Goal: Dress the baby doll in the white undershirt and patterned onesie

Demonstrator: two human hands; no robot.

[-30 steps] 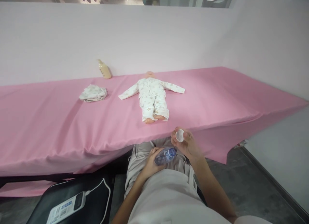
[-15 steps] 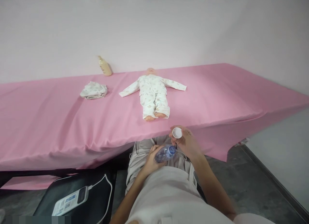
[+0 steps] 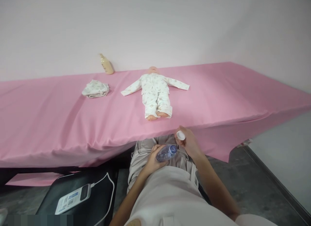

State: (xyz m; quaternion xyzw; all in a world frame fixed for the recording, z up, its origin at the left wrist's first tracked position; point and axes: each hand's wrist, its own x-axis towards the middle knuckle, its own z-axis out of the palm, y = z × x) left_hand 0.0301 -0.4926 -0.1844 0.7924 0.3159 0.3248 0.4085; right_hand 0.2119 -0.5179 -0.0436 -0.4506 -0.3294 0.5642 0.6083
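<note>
My left hand (image 3: 152, 159) is wrapped round a small clear plastic water bottle (image 3: 166, 152) lying tilted over my lap, its open neck pointing right. My right hand (image 3: 190, 143) pinches the white bottle cap (image 3: 180, 135) just above and to the right of that neck, apart from it. Both hands sit below the front edge of the pink-covered table (image 3: 48, 122). On the table a baby doll (image 3: 156, 94) in white printed pyjamas lies on its back, feet toward me.
A folded white printed cloth (image 3: 95, 89) lies left of the doll. A cream lotion bottle (image 3: 106, 64) leans on the pink wall at the back. A black seat at lower left holds a white device (image 3: 73, 198) with a white cable. Grey floor shows on the right.
My right hand has lowered the cap slightly toward the bottle's neck. The camera has tilted down a little, so the table sits higher in view.
</note>
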